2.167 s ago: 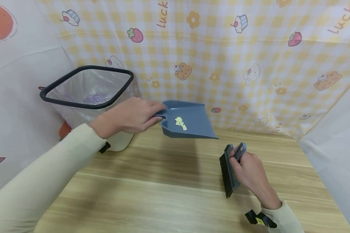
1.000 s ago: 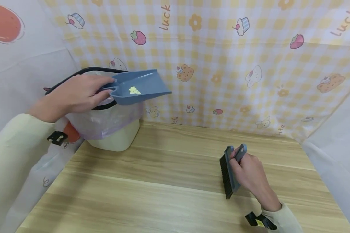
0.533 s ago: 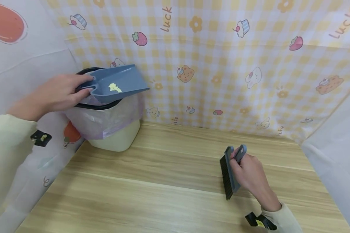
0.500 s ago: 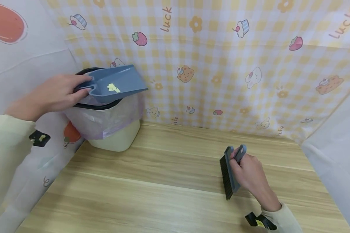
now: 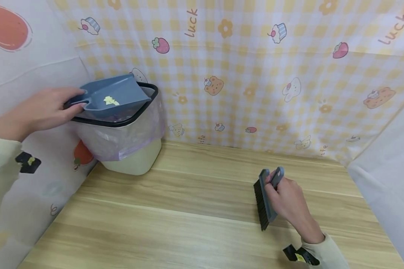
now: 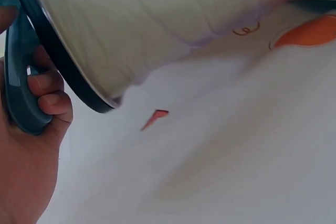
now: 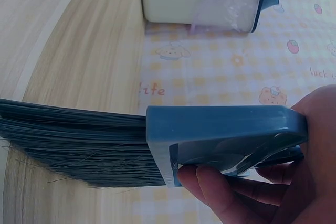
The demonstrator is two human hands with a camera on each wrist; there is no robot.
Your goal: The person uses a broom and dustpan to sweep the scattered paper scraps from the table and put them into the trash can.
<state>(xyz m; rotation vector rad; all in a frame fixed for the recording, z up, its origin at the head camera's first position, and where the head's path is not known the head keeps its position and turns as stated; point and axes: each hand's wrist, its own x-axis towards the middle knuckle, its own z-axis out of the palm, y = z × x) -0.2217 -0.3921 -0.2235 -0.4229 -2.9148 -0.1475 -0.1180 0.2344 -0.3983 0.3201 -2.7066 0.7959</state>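
Observation:
My left hand (image 5: 50,108) grips the handle of a blue-grey dustpan (image 5: 121,89). The pan lies over the mouth of a cream trash bin (image 5: 134,157), its front edge near the bin's right rim. Pale yellow scraps (image 5: 110,101) sit in the pan. In the left wrist view, curled fingers (image 6: 50,90) wrap the dustpan's handle beside the bin's dark rim. At the right, my right hand (image 5: 289,200) holds a small blue-grey hand brush (image 5: 271,213) by its handle. Its dark bristles (image 7: 84,145) point left, close to the wooden table.
A clear, purplish bag (image 5: 121,144) lines the bin and hangs over its outside. The wooden tabletop (image 5: 188,209) runs between bin and brush. Behind it hangs a yellow checked curtain (image 5: 242,74); a white sheet (image 5: 387,179) closes off the right side.
My left hand has carried the dustpan leftward and up from above the table to over the bin, with the scraps still in it. The right hand and brush have barely moved.

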